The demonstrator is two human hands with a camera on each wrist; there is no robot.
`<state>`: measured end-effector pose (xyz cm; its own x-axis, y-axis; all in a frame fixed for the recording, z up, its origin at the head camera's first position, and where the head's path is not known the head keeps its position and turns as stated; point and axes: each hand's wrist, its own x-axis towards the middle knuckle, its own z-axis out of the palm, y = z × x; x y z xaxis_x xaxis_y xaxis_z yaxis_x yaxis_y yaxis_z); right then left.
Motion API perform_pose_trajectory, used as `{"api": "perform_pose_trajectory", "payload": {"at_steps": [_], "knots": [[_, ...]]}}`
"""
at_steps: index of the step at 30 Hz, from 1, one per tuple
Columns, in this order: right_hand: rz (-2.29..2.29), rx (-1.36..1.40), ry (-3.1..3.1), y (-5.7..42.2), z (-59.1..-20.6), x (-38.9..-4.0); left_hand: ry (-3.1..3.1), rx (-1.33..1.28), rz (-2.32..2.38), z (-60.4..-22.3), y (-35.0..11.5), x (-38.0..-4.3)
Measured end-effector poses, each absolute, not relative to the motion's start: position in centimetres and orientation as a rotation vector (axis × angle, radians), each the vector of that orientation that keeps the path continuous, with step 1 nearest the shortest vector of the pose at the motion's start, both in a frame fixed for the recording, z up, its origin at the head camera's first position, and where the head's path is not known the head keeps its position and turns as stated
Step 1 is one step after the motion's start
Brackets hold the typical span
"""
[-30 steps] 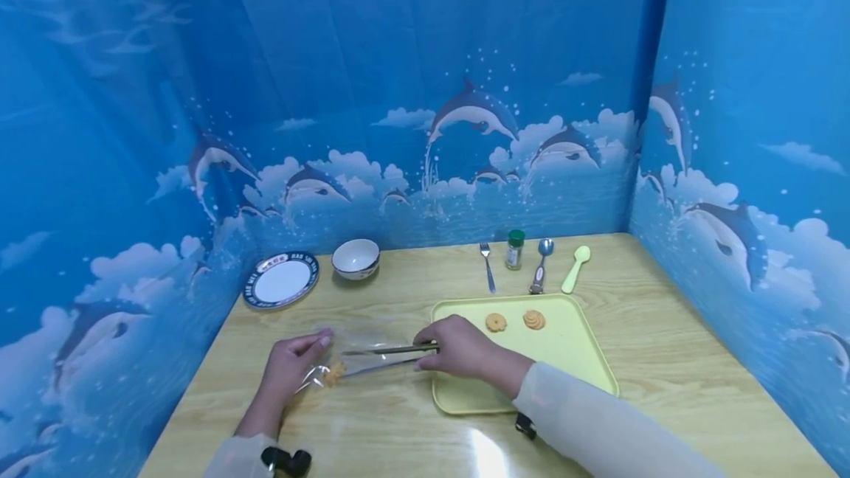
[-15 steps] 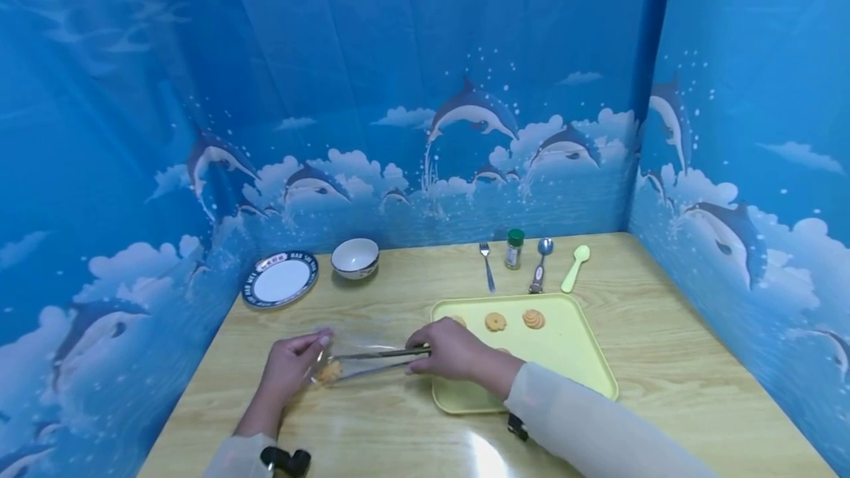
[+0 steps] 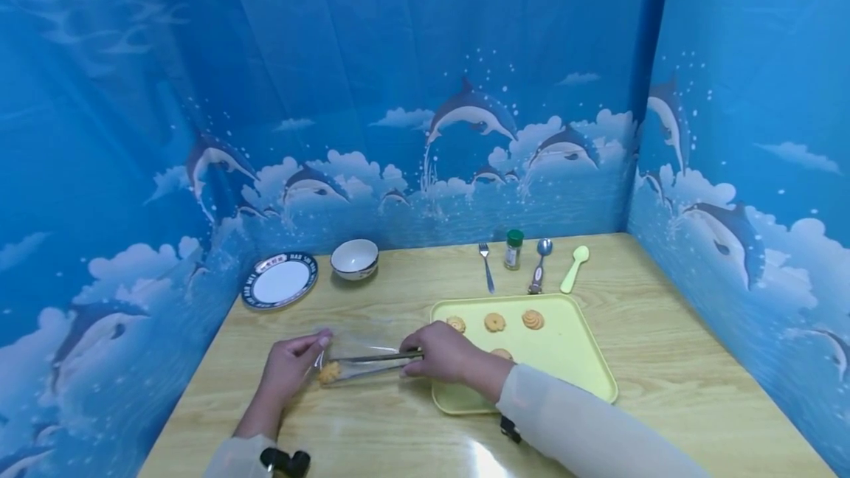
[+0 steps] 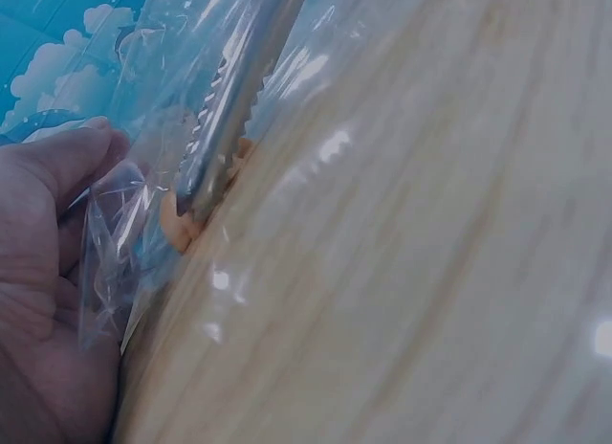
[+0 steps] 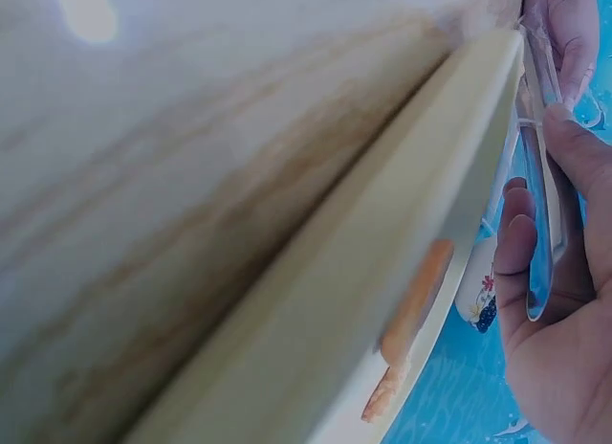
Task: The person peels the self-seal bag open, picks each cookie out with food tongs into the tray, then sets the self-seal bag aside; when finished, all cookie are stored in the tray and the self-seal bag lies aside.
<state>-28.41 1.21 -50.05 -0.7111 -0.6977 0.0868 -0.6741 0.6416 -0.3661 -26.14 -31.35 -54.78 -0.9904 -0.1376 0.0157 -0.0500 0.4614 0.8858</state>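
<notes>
My left hand [image 3: 287, 369] pinches a clear plastic bag [image 4: 120, 238] between thumb and fingers, left of the tray. Metal tongs [image 3: 372, 357] with toothed edges reach into the bag from the right, gripped near their back end by my right hand [image 3: 446, 352]. At the tong tips, inside the bag, sits a golden piped cookie [image 3: 329, 372]; the left wrist view shows it partly covered by the tong arm. More cookies [image 3: 533, 319] lie on a pale yellow tray [image 3: 564, 371], under and beyond my right forearm.
Behind the left hand stand a blue-rimmed plate [image 3: 282, 280] and a white bowl [image 3: 355, 260]. Beyond the tray lie a fork [image 3: 488, 268], a green-capped jar [image 3: 513, 251], a metal spoon [image 3: 538, 268] and a light green spoon [image 3: 575, 268]. Dolphin-print sheets wall the table's back and sides.
My right hand and the tongs have shifted left, carrying the cookie a little further into the bag toward the left hand. Cookies on the tray have come into sight; the left hand stays nearly still.
</notes>
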Motion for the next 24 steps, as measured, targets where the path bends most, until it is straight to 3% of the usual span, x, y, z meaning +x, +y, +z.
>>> {"api": "perform_pose_trajectory", "payload": {"at_steps": [13, 24], "knots": [[-0.626, -1.103, 2.796, 3.4, -49.8, -28.0, -2.609, 0.158, -1.566, -55.0, -31.5, -26.1], [-0.821, -0.998, 2.822, 8.9, -49.5, -27.2, -2.623, 0.156, -1.588, -54.9, -31.6, -26.2]]}}
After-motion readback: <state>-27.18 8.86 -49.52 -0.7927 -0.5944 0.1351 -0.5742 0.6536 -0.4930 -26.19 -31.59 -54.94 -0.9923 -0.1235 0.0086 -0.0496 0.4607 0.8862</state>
